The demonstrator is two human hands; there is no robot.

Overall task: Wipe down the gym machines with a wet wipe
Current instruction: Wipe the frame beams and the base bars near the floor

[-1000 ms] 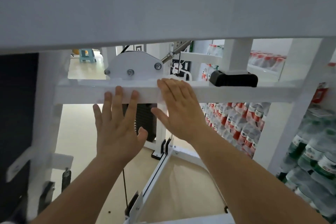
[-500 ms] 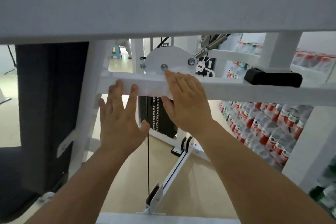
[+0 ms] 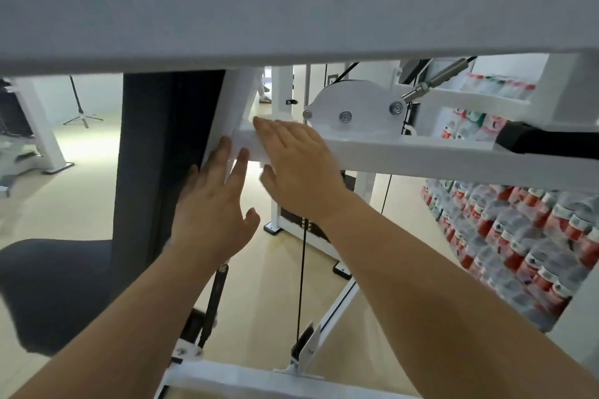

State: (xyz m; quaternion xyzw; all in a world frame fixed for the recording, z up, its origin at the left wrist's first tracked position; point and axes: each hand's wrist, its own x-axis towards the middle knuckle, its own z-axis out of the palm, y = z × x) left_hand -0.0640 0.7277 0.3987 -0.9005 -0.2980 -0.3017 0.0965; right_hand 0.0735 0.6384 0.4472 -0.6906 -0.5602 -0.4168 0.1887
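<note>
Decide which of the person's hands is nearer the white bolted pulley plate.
Right. The right hand lies on the crossbar just left of the plate; the left hand is lower and farther left.

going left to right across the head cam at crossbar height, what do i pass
tripod stand → dark upright pad → left hand → right hand → white pulley plate → black grip
</note>
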